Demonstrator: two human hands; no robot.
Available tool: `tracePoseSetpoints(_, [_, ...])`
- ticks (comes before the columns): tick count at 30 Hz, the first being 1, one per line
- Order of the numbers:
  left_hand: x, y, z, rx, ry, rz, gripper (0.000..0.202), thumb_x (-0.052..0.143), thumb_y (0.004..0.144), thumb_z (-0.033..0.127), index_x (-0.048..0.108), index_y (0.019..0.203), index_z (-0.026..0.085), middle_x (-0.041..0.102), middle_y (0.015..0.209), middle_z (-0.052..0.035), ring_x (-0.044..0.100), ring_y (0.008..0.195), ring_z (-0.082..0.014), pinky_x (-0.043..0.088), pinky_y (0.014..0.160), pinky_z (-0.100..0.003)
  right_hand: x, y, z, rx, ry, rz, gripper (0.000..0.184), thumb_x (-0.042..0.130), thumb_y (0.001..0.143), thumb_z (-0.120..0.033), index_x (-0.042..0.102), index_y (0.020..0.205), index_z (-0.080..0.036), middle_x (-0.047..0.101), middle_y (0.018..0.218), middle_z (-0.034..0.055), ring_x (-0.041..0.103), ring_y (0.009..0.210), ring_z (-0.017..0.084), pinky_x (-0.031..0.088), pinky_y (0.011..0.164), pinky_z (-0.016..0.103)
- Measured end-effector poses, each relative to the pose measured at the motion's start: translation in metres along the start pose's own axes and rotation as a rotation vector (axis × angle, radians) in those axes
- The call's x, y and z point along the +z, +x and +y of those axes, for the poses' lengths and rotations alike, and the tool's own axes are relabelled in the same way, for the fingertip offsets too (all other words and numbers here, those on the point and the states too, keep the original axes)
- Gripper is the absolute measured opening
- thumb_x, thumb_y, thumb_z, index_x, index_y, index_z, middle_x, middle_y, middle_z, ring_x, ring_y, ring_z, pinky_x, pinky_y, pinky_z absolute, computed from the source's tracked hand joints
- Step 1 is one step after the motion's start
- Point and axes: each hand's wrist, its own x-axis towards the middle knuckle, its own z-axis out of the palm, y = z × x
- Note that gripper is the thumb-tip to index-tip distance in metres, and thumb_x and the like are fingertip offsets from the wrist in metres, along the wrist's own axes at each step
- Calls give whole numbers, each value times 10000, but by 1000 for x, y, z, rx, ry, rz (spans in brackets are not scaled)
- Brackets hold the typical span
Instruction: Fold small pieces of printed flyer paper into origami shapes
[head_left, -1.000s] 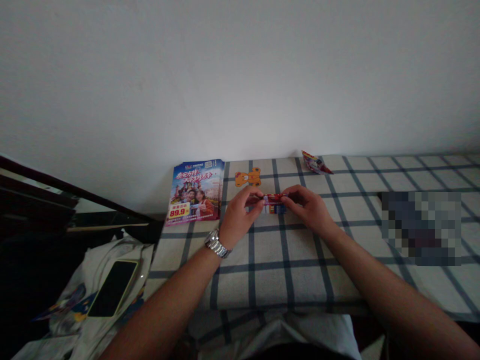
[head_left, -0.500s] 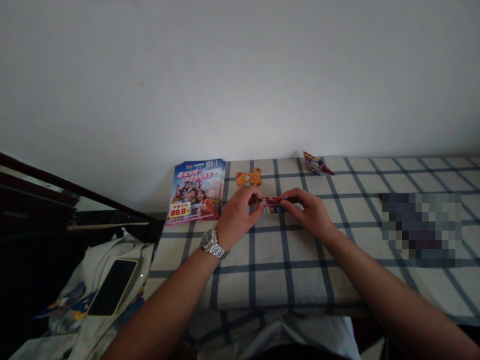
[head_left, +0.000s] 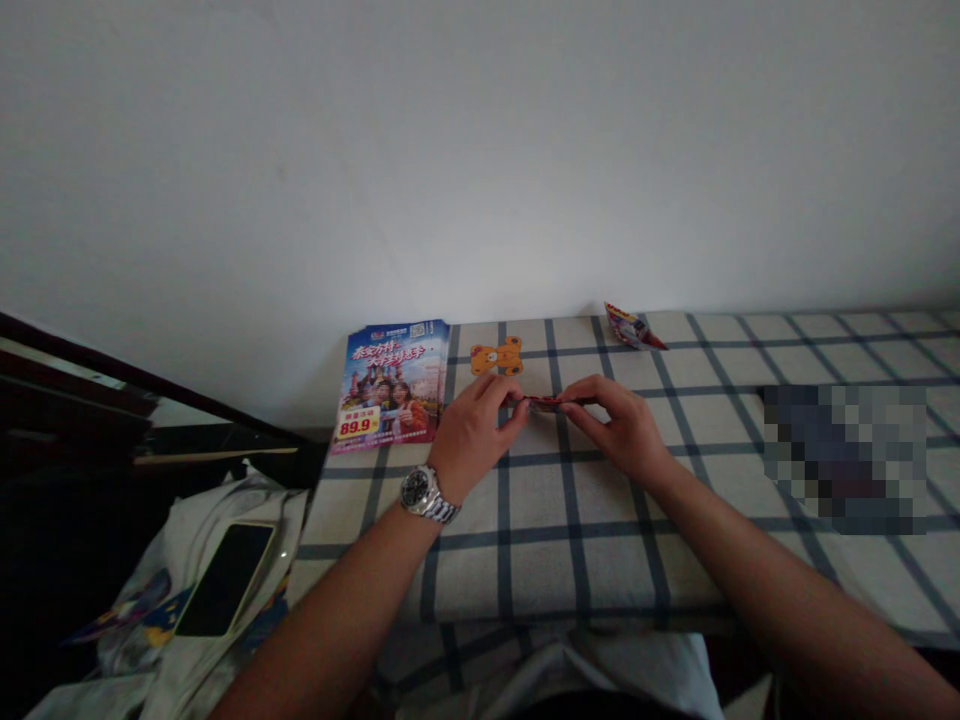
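Note:
Both hands meet over the checked tablecloth (head_left: 570, 520). My left hand (head_left: 474, 432), with a metal watch on the wrist, pinches the left end of a small red folded paper (head_left: 545, 402). My right hand (head_left: 619, 422) pinches its right end, fingers pressed together. The paper lies nearly flat and thin between the fingertips, just above the cloth.
A stack of colourful flyers (head_left: 390, 382) lies at the table's far left corner. An orange bear-shaped cutout (head_left: 496, 357) sits behind my hands. A folded red paper piece (head_left: 631, 326) rests by the wall. A phone (head_left: 225, 578) lies on cloth at lower left. A blurred patch (head_left: 844, 456) covers the right.
The paper strip between my fingers has been folded flatter: its blue and white face showed before, and now only a thin red edge is visible. Both hands stayed in place.

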Motion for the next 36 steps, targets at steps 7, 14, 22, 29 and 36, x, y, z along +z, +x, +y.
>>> tracePoseSetpoints(7, [1, 0, 1, -9, -84, 27, 131, 689, 927, 113, 595, 927, 203, 645, 901, 8, 647, 825, -141, 537, 783, -279, 0, 1, 2, 56, 14, 22, 102, 674, 982, -336, 697, 999, -238, 739, 924, 45, 712, 846, 206, 599, 775, 345])
tracePoseSetpoints(14, [8, -3, -6, -138, -382, 97, 117, 711, 947, 245, 623, 1017, 216, 691, 943, -3, 698, 852, -135, 589, 813, -265, 2, 0, 4, 235, 268, 61, 188, 710, 952, -418, 702, 975, -231, 753, 907, 34, 741, 834, 196, 619, 774, 325])
tracePoseSetpoints(22, [16, -4, -9, -255, -642, 35, 190, 730, 932, 370, 684, 1003, 200, 732, 979, -47, 716, 866, -153, 606, 800, -272, 3, 1, 4, 279, 364, 63, 227, 733, 931, -447, 699, 964, -225, 747, 909, 47, 725, 830, 199, 607, 761, 338])
tracePoseSetpoints(29, [13, -3, -5, -292, -679, 52, 168, 725, 938, 359, 713, 982, 197, 753, 955, -50, 727, 872, -165, 601, 806, -280, 3, 2, 2, 283, 377, 58, 241, 739, 925, -457, 696, 957, -222, 749, 893, 45, 727, 833, 199, 609, 784, 345])
tracePoseSetpoints(36, [11, -3, -2, -259, -613, 72, 166, 707, 952, 360, 719, 970, 196, 746, 943, -44, 709, 853, -155, 579, 791, -270, 3, 2, 4, 279, 385, 67, 236, 739, 926, -452, 698, 952, -221, 739, 894, 39, 716, 826, 191, 598, 769, 334])
